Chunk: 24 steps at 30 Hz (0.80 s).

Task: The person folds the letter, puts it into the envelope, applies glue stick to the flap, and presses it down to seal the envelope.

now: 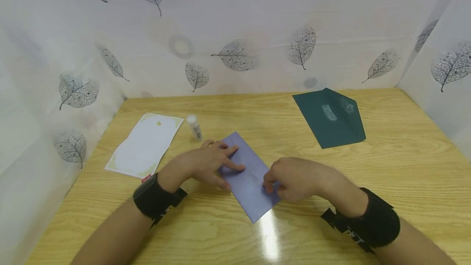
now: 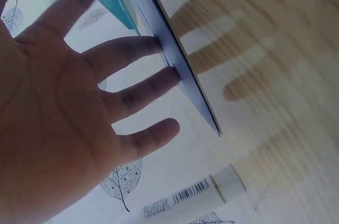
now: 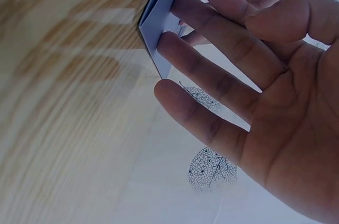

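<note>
A light purple envelope (image 1: 254, 205) lies slanted on the table between both hands, with a seam or flap edge along its middle. My left hand (image 1: 209, 165) rests on its upper left part, fingers spread; in the left wrist view, several fingertips touch the envelope (image 2: 183, 73) and the little finger stays off it. On the lower right part, my right hand (image 1: 299, 177) touches the surface with its fingertips. The right wrist view shows its fingers (image 3: 212, 81) mostly straight against the envelope (image 3: 153, 20), the thumb bent near the index finger.
Behind the left hand stands a white glue stick (image 1: 195, 128). A white sheet with a decorated border (image 1: 143, 146) lies at the left. At the back right is a dark green envelope (image 1: 312, 120) with whitish patches. Leaf-patterned cloth (image 1: 257, 15) surrounds the wooden table (image 1: 206, 236).
</note>
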{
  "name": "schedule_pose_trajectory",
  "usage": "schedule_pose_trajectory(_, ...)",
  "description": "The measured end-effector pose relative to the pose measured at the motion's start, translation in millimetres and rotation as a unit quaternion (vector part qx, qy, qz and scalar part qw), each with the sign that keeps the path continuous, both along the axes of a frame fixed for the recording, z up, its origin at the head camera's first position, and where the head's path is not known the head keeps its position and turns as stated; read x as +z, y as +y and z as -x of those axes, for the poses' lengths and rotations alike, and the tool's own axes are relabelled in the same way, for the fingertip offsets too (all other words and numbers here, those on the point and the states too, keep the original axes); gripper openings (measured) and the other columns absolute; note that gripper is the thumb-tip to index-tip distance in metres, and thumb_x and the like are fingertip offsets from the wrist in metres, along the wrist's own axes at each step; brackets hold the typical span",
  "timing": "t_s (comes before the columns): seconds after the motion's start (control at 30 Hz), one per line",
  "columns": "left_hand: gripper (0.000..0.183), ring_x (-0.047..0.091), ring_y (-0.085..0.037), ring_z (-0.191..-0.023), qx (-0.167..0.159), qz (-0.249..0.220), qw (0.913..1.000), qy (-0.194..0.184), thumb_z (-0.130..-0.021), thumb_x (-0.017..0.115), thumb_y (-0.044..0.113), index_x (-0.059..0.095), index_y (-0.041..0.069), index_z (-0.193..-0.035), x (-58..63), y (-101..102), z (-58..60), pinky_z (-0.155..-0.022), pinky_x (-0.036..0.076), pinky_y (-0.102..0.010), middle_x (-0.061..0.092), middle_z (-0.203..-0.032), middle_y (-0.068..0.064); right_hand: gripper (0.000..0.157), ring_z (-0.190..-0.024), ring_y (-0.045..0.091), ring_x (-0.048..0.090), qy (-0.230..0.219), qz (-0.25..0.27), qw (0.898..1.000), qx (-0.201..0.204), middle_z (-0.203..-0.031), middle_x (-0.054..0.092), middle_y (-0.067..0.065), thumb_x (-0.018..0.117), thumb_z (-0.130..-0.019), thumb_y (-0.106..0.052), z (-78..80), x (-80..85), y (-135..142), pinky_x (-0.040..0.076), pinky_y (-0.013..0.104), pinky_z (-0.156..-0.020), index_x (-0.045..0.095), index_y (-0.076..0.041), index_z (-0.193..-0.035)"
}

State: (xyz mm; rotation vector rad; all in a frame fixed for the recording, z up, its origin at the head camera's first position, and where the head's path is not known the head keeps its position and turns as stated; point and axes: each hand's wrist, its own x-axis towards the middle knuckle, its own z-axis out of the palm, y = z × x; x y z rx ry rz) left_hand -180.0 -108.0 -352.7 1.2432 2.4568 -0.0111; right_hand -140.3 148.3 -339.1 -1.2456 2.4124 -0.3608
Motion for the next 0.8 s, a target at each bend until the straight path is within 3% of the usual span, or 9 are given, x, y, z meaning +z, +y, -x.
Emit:
schedule_pose_trajectory(0.23,0.062,0.023,-0.041,-0.129,-0.007,-0.015,0.9998,-0.011,-0.074,0.063,0.061,0.046,0.042,-0.131,0.8,2.1,-3.2,-0.099,0.024,-0.057,0.02,-0.148,-0.022,0.021,-0.076,0.006,0.053,0.0,0.004,1.0,0.006,-0.083,0.061,-0.009,0.055,-0.072,-0.006,0.2,-0.9,0.6,0.049,0.028,-0.07,0.066,-0.019,-0.084)
schedule_pose_trajectory(0.4,0.059,0.019,-0.042,-0.131,-0.016,-0.033,0.9988,-0.034,-0.076,0.06,0.061,0.045,0.044,-0.131,-2.4,-4.0,2.8,-0.103,0.02,-0.057,0.019,-0.148,-0.022,0.021,-0.078,0.006,0.053,0.0,0.002,1.0,0.007,-0.083,0.061,-0.01,0.055,-0.073,-0.006,0.2,-1.1,0.7,0.049,0.028,-0.071,0.066,-0.02,-0.084)
schedule_pose_trajectory(0.53,0.058,0.021,-0.041,-0.131,-0.024,-0.044,0.9978,-0.043,-0.08,0.058,0.057,0.046,0.038,-0.133,-2.1,-7.9,8.2,-0.104,0.021,-0.058,0.022,-0.148,-0.02,0.021,-0.077,0.006,0.053,0.002,0.004,1.0,0.007,-0.082,0.061,-0.009,0.055,-0.072,-0.006,0.2,-0.8,0.5,0.049,0.027,-0.07,0.066,-0.019,-0.084)
schedule_pose_trajectory(0.63,0.059,0.022,-0.037,-0.132,-0.018,-0.031,0.9987,-0.038,-0.082,0.058,0.055,0.044,0.034,-0.136,-0.5,-8.4,10.1,-0.102,0.023,-0.059,0.024,-0.149,-0.014,0.02,-0.074,0.004,0.052,0.001,0.004,1.0,0.007,-0.082,0.061,-0.008,0.055,-0.072,-0.006,0.4,-0.4,0.3,0.049,0.027,-0.068,0.065,-0.019,-0.083)
schedule_pose_trajectory(0.8,0.058,0.022,-0.034,-0.133,0.0,-0.008,0.9997,-0.024,-0.08,0.061,0.053,0.045,0.036,-0.134,-0.2,-5.4,7.3,-0.1,0.026,-0.061,0.023,-0.15,-0.009,0.02,-0.074,0.004,0.052,-0.002,0.002,1.0,0.004,-0.082,0.061,-0.008,0.055,-0.072,-0.006,0.5,-0.6,0.5,0.049,0.026,-0.068,0.065,-0.019,-0.083)
